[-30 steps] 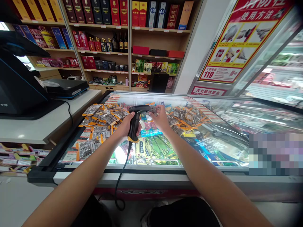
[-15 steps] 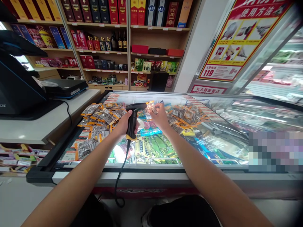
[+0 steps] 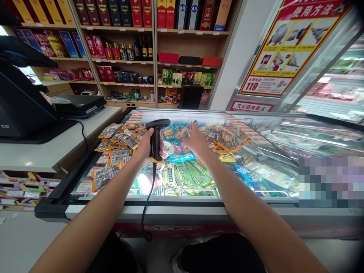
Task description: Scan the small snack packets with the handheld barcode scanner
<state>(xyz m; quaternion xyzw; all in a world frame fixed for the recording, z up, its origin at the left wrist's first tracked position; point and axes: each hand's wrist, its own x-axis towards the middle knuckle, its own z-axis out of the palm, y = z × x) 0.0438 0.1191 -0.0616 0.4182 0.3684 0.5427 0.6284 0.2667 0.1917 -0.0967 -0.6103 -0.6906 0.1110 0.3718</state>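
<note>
My left hand (image 3: 144, 148) is wrapped round the grip of a black barcode scanner (image 3: 155, 142) with a yellow base, its head tilted up on the right. A dark cable hangs from the scanner down past the freezer's front. To the right, my right hand (image 3: 197, 142) has thumb and fingers at a small clear snack packet (image 3: 185, 134) with orange edging, partly hidden by the hand. Similar packets lie in a pile (image 3: 126, 140) on the glass to the left. Another pile (image 3: 227, 138) lies right of my right hand.
A chest freezer (image 3: 182, 211) with a glass top spans the front; frozen goods in green bags (image 3: 193, 174) show through it. On the left counter (image 3: 36, 157) stand a black scale (image 3: 81, 104) and a dark terminal (image 3: 24, 102). Shelves of boxes and bottles line the back.
My left hand has moved the scanner a little left, away from the packet. My right hand has shifted slightly right, and the packet now sits lower and turned at its fingers.
</note>
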